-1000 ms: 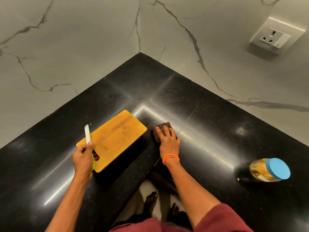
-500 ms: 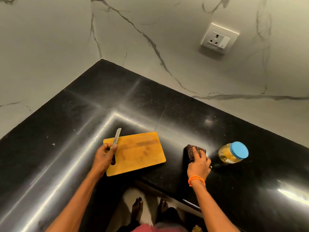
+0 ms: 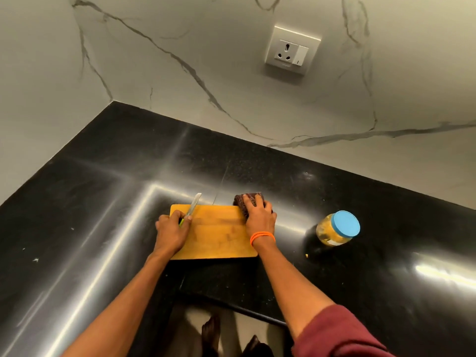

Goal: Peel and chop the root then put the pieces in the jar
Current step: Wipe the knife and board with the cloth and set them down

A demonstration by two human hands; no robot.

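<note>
At centre frame, the left hand [image 3: 172,230] gripped a knife [image 3: 192,207] over the bare cutting board [image 3: 219,238] while the right hand [image 3: 260,215] lay over a dark object [image 3: 242,199], with no root or pieces showing and the jar [image 3: 337,228] capped at right.

The cutting board [image 3: 219,233] lay square before me, with my left hand [image 3: 171,231] and its knife [image 3: 192,208] at one end and my right hand [image 3: 258,217] at the other. Between them the board's face lay open to reach. The jar [image 3: 337,228] stood apart on my right, bare counter [image 3: 103,202] all round it.
</note>
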